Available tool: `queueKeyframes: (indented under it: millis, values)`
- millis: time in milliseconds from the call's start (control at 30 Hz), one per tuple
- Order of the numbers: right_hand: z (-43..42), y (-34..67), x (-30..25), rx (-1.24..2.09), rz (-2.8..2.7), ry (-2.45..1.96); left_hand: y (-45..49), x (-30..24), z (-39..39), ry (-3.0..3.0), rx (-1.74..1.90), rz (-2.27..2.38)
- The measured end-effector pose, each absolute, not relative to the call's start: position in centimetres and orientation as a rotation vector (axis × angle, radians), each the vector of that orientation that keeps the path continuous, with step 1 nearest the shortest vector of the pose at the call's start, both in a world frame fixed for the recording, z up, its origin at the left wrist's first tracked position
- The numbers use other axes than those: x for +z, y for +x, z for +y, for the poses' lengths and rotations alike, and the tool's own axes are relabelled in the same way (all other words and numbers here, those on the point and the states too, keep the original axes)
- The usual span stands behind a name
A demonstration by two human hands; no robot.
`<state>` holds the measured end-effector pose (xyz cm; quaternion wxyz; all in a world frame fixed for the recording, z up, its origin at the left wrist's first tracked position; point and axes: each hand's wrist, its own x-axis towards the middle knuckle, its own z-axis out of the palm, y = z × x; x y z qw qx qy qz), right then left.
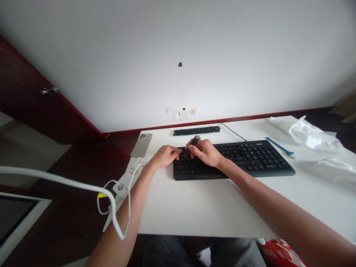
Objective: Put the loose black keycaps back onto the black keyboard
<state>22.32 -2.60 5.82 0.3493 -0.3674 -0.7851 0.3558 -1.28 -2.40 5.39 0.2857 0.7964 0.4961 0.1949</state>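
right hand (205,151) holds dark tool (194,142) | metal-ended (perhaps) | black, block-keyed keyboard (257,159)

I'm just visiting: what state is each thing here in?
Keyboard: lying flat, partly hidden
Right hand: closed on a dark tool
Left hand: at the keyboard, grip unclear
Black keycaps: off the keyboard, in rows
Phone: lying back up
Blue tool: lying flat
Plastic bag: crumpled
Wall socket: no plug visible

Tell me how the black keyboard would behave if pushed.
The black keyboard likely slides stiffly as one slab, judging by its continuous frame. Lying flat and wide, it seems unlikely to tip. The thin cord at its back edge may trail.
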Motion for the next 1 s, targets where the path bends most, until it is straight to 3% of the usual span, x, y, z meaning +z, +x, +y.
queueKeyframes:
  millis: [733,1000]
  values:
    - [-2.6,22.2,5.6,1.083,-2.114,-0.832,-1.4,5.3,-2.3,2.146,0.469,1.29]
    - [-2.2,21.9,4.4,1.026,-2.023,-0.925,-0.3,3.4,-2.2,2.241,0.848,1.426]
